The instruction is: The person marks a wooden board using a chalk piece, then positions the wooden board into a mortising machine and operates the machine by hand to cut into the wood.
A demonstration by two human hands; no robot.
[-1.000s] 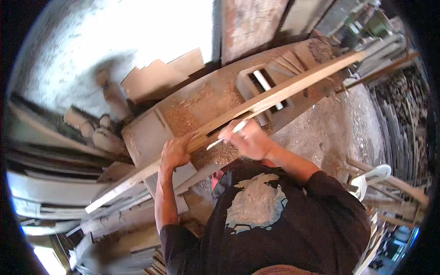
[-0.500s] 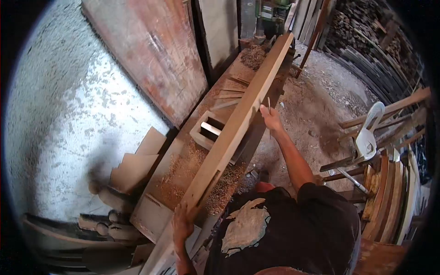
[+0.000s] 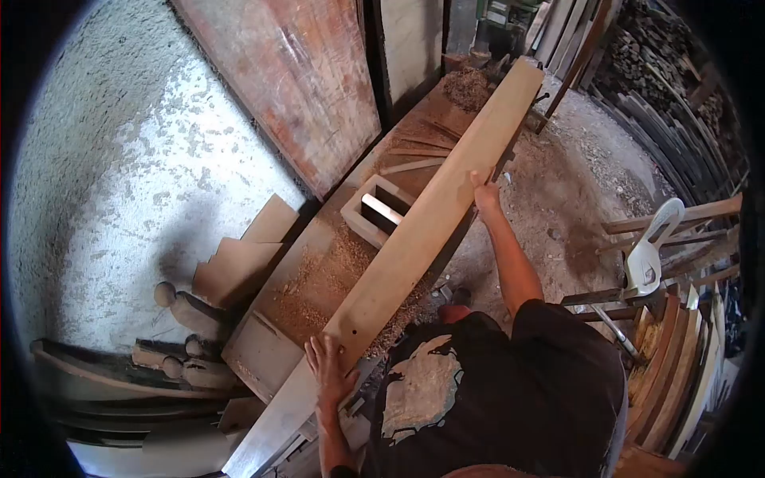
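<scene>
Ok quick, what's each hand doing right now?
Left hand: open, resting on the plank.
Right hand: closed on the plank's edge, partly hidden.

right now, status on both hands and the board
Left hand spread on board, right hand at its edge. Board slants over bench. Frame partly hidden by it.
</scene>
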